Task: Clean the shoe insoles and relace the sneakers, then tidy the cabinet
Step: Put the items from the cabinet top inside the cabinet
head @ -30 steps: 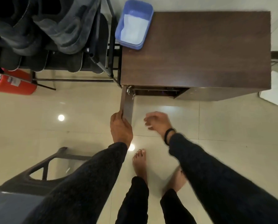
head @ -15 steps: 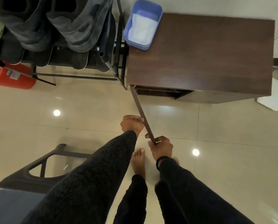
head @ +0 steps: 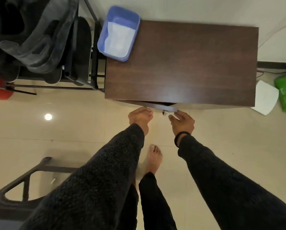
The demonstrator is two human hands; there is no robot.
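Swung from wide open half a second ago, the door [head: 162,107] now sits almost flush with the cabinet [head: 180,63], only a narrow dark gap showing along its top edge. Right hand [head: 182,122] has its grip at the door's free edge, fingers curled against it just beside the small metal knob [head: 164,112]; whether they pinch the edge or merely push cannot be told. Left hand [head: 139,117] has moved from mid-door to the hinge side, fingertips [head: 148,112] bunched loosely and touching the door front, holding nothing. Both forearms reach forward and down in dark sleeves, a black band on the right wrist.

Judging by this, the step in hand is the last one, tidying the cabinet by closing it. Next move calls for a short, even push until the gap is gone, then letting go with fingers kept out of the seam.

Outward: a blue tub [head: 119,34] sits on the cabinet's far-left corner; a rack [head: 82,63] of dark footwear stands left; no sneakers or insoles are identifiable
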